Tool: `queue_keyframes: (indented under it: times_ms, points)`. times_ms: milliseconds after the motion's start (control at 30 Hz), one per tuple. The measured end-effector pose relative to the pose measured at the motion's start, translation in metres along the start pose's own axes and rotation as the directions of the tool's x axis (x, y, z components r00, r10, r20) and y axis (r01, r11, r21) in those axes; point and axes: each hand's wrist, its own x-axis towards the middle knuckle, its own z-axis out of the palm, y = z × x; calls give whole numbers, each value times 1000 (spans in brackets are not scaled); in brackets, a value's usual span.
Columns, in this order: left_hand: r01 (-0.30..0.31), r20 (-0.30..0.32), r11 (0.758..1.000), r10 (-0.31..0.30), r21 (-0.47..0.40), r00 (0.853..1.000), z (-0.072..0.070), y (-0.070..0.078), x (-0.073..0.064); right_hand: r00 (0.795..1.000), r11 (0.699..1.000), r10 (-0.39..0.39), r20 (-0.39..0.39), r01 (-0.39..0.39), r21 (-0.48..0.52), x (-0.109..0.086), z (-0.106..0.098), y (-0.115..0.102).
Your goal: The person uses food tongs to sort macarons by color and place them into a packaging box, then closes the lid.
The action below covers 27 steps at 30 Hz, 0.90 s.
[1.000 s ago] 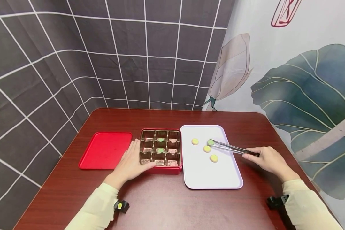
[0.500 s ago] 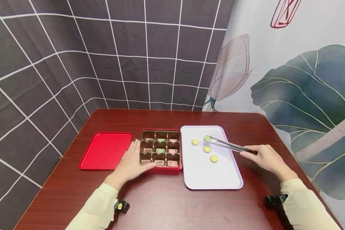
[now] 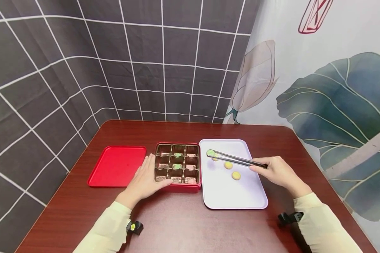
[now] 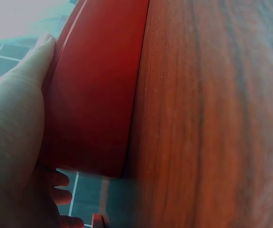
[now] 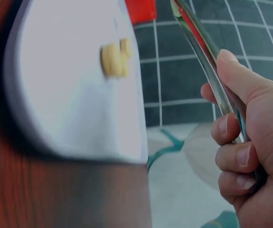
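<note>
In the head view my right hand [image 3: 279, 173] grips metal tongs [image 3: 237, 160], fingers curled round the dark handle end. Pinched at the tips of the tongs is a round green cookie [image 3: 210, 153], held over the white tray [image 3: 232, 195] near its left edge. Several yellow cookies [image 3: 236, 175] lie on that tray; one is partly covered by the tongs. My left hand [image 3: 143, 181] rests against the left side of a red box [image 3: 183, 188], fingers straight and thumb at its front rim. Green and pink pieces sit in some of the box's gold compartments.
Left of the box, partly behind my left hand, lies a flat red lid [image 3: 117, 167]. The box and tray stand side by side on a dark red wooden table [image 3: 190, 225]. A grey gridded curtain [image 3: 145, 70] hangs behind the table.
My right hand has moved left with the tongs, carrying the green cookie from among the yellow cookies to the tray's left side. My left hand has stayed at the box.
</note>
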Motion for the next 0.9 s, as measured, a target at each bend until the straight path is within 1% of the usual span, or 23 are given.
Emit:
queue_keyframes:
  times_ms: [233, 400, 500, 600, 767, 900]
  points:
    - [-1, -4, 1000, 1, -8, 1000, 0, -2, -1, 996, 996, -79, 40, 77, 54, 10, 9, -27]
    - [0, -4, 1000, 0, -11, 1000, 0, -3, -1, 986, 986, -153, 71, 147, 80, 14, 18, -43]
    - [-5, -12, 1000, 5, -15, 1000, 1, -4, 0, 980, 981, -177, 95, 167, 99, 16, 23, -51]
    - [-9, -11, 1000, 9, -8, 1000, 1, -4, 0, 975, 978, -185, 119, 171, 119, 18, 28, -57]
    - [-6, -1, 1000, 6, -7, 1000, -1, -3, 0, 970, 975, -212, 122, 201, 96, 21, 35, -65]
    - [5, 5, 1000, -5, -6, 1000, -3, -3, -1, 953, 961, -272, 137, 261, 87, 26, 40, -71]
